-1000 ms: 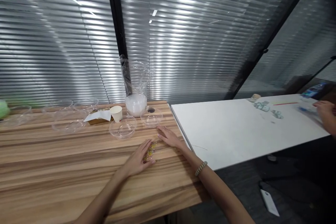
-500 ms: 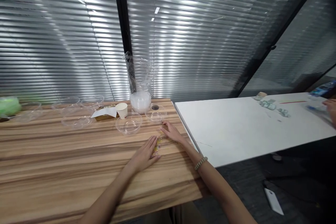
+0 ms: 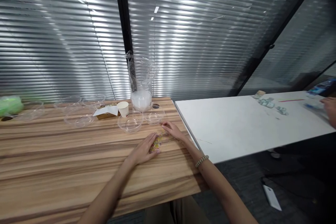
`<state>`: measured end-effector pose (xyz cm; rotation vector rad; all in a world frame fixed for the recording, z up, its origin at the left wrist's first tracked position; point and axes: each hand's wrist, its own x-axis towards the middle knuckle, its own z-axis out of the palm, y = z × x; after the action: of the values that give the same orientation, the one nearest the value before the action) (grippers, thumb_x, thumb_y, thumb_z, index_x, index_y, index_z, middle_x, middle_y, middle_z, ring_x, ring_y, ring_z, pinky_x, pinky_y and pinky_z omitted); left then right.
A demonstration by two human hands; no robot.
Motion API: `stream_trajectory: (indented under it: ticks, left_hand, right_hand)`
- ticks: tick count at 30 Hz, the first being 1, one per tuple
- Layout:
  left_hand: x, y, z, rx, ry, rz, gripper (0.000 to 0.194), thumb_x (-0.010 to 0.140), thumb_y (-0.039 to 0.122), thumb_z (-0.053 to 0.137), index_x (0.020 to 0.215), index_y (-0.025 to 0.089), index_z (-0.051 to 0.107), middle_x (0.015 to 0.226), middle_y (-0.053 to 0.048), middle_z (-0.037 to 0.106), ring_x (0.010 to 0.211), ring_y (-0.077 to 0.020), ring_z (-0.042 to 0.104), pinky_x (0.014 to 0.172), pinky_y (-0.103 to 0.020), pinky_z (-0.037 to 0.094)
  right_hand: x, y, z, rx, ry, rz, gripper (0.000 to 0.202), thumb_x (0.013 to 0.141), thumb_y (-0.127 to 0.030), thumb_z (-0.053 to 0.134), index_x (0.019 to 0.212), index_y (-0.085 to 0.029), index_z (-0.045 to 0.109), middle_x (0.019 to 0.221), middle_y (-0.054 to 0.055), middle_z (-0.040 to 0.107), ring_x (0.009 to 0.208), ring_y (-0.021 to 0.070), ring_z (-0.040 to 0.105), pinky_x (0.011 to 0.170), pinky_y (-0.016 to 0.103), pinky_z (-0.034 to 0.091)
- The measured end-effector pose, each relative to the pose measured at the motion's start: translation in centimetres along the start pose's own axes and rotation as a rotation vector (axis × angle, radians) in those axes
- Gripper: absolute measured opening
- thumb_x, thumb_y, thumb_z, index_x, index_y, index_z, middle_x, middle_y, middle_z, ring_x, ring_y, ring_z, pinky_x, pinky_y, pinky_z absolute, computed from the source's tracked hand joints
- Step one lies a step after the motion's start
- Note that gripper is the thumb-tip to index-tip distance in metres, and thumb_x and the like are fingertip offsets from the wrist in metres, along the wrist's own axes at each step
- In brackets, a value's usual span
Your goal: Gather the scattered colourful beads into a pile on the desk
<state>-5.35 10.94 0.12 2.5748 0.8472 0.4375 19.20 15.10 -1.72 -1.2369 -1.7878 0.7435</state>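
Both of the person's hands lie flat on the wooden table [image 3: 65,157], palms down, near its right edge. The left hand [image 3: 144,149] rests with fingers extended and slightly spread, fingertips touching the near side of a small cluster of yellowish beads [image 3: 158,140]. The right hand [image 3: 173,130] lies just beyond and to the right of that cluster, fingers extended and loosely together, pointing left. Neither hand grips or pinches anything. The beads sit on the tabletop between the two hands; they are too small and blurred to count or describe further. A beaded bracelet [image 3: 201,161] circles the right wrist.

Just beyond the hands stand two clear plastic bowls: a larger one [image 3: 130,121] to the left and a smaller one [image 3: 154,116] to the right, near the right hand's fingertips. Behind them, against the window blinds [image 3: 196,42], stands a tall clear plastic bag [image 3: 141,84] with white contents in its lower part. A small paper cup [image 3: 123,109] stands left of the bag, beside a flat brown box [image 3: 105,114] with a white sheet of paper [image 3: 105,111] on it. More clear bowls [image 3: 78,108] sit farther left, and a green object [image 3: 9,105] lies at the far left edge.

To the right, a white table [image 3: 236,126] adjoins the wooden one. At its far right end lie small scattered items, indistinct, and another person's hand [image 3: 330,108] rests there. A white phone [image 3: 272,197] lies on the dark floor.
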Motion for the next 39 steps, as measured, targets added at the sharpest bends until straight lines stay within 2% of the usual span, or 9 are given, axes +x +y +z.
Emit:
stream_trajectory:
  ticks: [3,9,15,18,21,24,27,34,39]
  left_hand:
    - [0.1,0.1,-0.1,-0.042,0.002,-0.022,0.075,0.092,0.057,0.045,0.150,0.013,0.024,0.154,-0.015,0.026,0.141,-0.0300,0.028,0.116,-0.046,0.027]
    - [0.6,-0.4,0.0,-0.218,0.117,-0.113,0.075,0.091,0.055,0.049,0.149,0.015,0.025,0.153,-0.013,0.029,0.140,-0.0287,0.030,0.116,-0.046,0.026]
    - [0.9,-1.6,0.0,-0.436,0.229,-0.273,0.062,0.098,0.053,0.027,0.146,0.014,0.034,0.152,-0.010,0.031,0.141,-0.0222,0.029,0.118,-0.043,0.021]
    - [0.8,-2.1,-0.3,-0.430,0.233,-0.284,0.063,0.097,0.054,0.023,0.141,0.012,0.042,0.148,-0.010,0.039,0.138,-0.0212,0.035,0.118,-0.041,0.024]
    - [0.7,-2.2,-0.3,-0.297,0.200,-0.251,0.063,0.097,0.054,0.022,0.138,0.013,0.046,0.146,-0.010,0.042,0.137,-0.0225,0.038,0.117,-0.044,0.025]
    - [0.7,-1.8,-0.1,-0.151,0.125,-0.157,0.060,0.098,0.051,0.023,0.140,0.012,0.044,0.148,-0.012,0.039,0.138,-0.0228,0.035,0.117,-0.044,0.024]
    - [0.7,-1.4,0.2,-0.109,0.075,-0.104,0.058,0.098,0.049,0.026,0.141,0.013,0.042,0.150,-0.011,0.036,0.139,-0.0222,0.033,0.118,-0.043,0.023]
    - [0.9,-2.7,-0.2,-0.383,0.283,-0.278,0.064,0.096,0.054,0.023,0.141,0.011,0.041,0.148,-0.011,0.040,0.137,-0.0215,0.037,0.117,-0.041,0.025]
    - [0.8,-3.0,-0.6,-0.373,0.300,-0.303,0.061,0.095,0.053,0.028,0.138,0.013,0.045,0.145,-0.011,0.044,0.135,-0.0232,0.040,0.116,-0.044,0.027]
  right_hand:
    - [0.1,-0.2,0.3,-0.078,0.004,0.006,0.035,0.092,-0.042,0.052,0.117,-0.018,0.058,0.120,0.009,0.062,0.111,0.0221,0.058,0.099,0.039,0.043]
    - [-0.7,-2.8,1.2,-0.236,-0.163,-0.118,0.039,0.095,-0.043,0.050,0.129,-0.023,0.055,0.133,0.007,0.055,0.125,0.0234,0.048,0.109,0.043,0.033]
    - [-2.1,-5.2,1.8,0.068,-0.328,-0.178,0.046,0.097,-0.049,0.043,0.134,-0.022,0.050,0.136,0.007,0.052,0.126,0.0210,0.049,0.107,0.039,0.038]
    - [-3.3,-4.6,1.1,0.132,-0.174,-0.061,0.046,0.099,-0.049,0.038,0.133,-0.021,0.051,0.135,0.008,0.053,0.125,0.0199,0.050,0.108,0.038,0.038]
    - [-5.1,-3.0,0.6,-0.092,0.012,0.035,0.051,0.099,-0.051,0.035,0.134,-0.017,0.049,0.137,0.012,0.051,0.128,0.0243,0.046,0.111,0.045,0.033]
    - [-6.6,-1.9,1.6,-0.305,0.023,0.031,0.058,0.099,-0.051,0.032,0.140,-0.011,0.042,0.145,0.018,0.040,0.137,0.0282,0.034,0.115,0.050,0.024]
    - [-6.7,-2.5,3.9,-0.365,-0.028,-0.021,0.059,0.100,-0.049,0.030,0.144,-0.011,0.037,0.149,0.016,0.034,0.141,0.0260,0.027,0.117,0.048,0.021]
    - [-3.1,-6.8,8.2,-0.070,-0.100,-0.075,0.058,0.100,-0.050,0.023,0.145,-0.015,0.037,0.148,0.011,0.038,0.137,0.0201,0.035,0.116,0.040,0.026]
    - [-2.7,-6.7,6.0,0.080,0.126,-0.056,0.051,0.100,-0.049,0.026,0.132,-0.020,0.053,0.133,0.008,0.055,0.126,0.0194,0.049,0.110,0.038,0.036]
